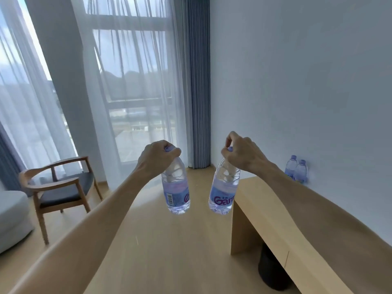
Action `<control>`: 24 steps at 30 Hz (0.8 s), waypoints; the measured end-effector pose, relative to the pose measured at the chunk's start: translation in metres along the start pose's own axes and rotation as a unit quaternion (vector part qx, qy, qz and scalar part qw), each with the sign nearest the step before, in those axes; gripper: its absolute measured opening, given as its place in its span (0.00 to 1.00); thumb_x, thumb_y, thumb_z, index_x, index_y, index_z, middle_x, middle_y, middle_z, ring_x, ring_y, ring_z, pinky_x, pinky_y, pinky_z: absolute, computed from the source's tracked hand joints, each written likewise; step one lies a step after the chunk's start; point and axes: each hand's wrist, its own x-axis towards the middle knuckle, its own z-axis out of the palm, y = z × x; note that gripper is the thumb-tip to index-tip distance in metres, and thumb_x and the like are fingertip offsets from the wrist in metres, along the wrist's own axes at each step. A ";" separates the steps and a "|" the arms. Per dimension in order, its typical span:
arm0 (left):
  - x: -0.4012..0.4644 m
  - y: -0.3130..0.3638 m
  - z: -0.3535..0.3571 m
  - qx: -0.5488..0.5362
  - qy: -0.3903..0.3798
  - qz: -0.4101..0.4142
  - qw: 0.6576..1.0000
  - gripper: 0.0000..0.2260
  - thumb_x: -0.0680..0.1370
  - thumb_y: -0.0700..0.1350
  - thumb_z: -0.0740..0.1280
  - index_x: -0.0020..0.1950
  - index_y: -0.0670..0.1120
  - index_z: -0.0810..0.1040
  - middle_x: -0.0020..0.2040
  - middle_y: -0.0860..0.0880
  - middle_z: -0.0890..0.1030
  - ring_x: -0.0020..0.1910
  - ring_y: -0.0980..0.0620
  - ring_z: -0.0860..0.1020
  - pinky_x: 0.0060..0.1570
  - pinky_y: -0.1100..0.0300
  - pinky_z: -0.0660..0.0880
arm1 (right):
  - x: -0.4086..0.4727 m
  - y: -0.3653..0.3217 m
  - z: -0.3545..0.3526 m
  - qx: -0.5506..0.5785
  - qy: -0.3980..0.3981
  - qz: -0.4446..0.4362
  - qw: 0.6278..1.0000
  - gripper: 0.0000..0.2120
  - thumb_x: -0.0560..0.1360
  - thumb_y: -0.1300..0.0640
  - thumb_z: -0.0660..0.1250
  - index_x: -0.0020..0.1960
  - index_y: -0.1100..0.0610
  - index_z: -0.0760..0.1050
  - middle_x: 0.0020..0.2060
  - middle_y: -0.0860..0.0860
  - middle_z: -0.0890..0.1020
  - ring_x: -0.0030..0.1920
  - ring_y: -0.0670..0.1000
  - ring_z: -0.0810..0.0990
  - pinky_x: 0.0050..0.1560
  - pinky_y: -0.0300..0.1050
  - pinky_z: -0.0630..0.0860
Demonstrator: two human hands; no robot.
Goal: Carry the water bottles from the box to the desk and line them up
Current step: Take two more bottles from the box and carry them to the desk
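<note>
Reaching forward with both bare arms, we carry one water bottle in each hand above the wooden floor (152,240). Our left hand (156,157) curls its fingers and thumb round the cap and neck of the left bottle (175,187), which hangs below the fist with its barcode label facing us, nothing under its base but air. Our right hand (241,153) pinches the cap of the right bottle (223,187) from above, fingertips bunched tight round the top, and the body dangles under them, tilted slightly. The two bottles hang near each other without touching, a gap of floor showing between them.

The right bottle hangs in front of the near left corner of the desk (261,200); we cannot tell whether it touches that edge. The desk's light wooden top runs along the right wall, and our right forearm crosses above it. A dark round bin (270,268) sits under the desk.

Farther along the desktop, two more bottles (296,169) stand upright close together against the wall (297,81), with bare desktop showing between them and the near corner.

To the left, well apart from our hands, a wooden chair (61,183) with a dark seat stands on the floor, a pale sofa edge (12,217) beside it. Beyond lie sheer curtains (131,81) over a tall window and a blue drape (198,92) in the far corner.
</note>
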 end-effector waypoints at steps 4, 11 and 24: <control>0.064 -0.002 0.056 -0.013 -0.033 0.020 0.999 0.11 0.73 0.50 0.67 0.33 0.48 0.73 0.35 0.53 0.78 0.37 0.49 0.74 0.42 0.53 0.74 | 0.048 0.052 0.007 -0.029 0.011 0.027 0.999 0.06 0.75 0.52 0.65 0.48 0.53 0.70 0.36 0.47 0.78 0.36 0.51 0.76 0.32 0.42 0.66; 0.181 0.017 0.150 -0.019 -0.075 0.055 0.995 0.09 0.74 0.51 0.68 0.41 0.45 0.79 0.41 0.49 0.82 0.42 0.47 0.79 0.46 0.50 0.77 | 0.151 0.144 0.002 -0.060 0.030 0.044 0.997 0.07 0.75 0.52 0.65 0.49 0.54 0.70 0.33 0.48 0.77 0.34 0.52 0.75 0.32 0.43 0.66; 0.345 0.068 0.333 -0.063 -0.153 0.118 0.979 0.08 0.74 0.51 0.68 0.37 0.51 0.77 0.34 0.55 0.78 0.32 0.56 0.74 0.32 0.61 0.70 | 0.246 0.323 -0.015 -0.067 0.043 0.142 0.987 0.07 0.75 0.51 0.63 0.49 0.53 0.70 0.34 0.50 0.78 0.32 0.51 0.75 0.32 0.44 0.68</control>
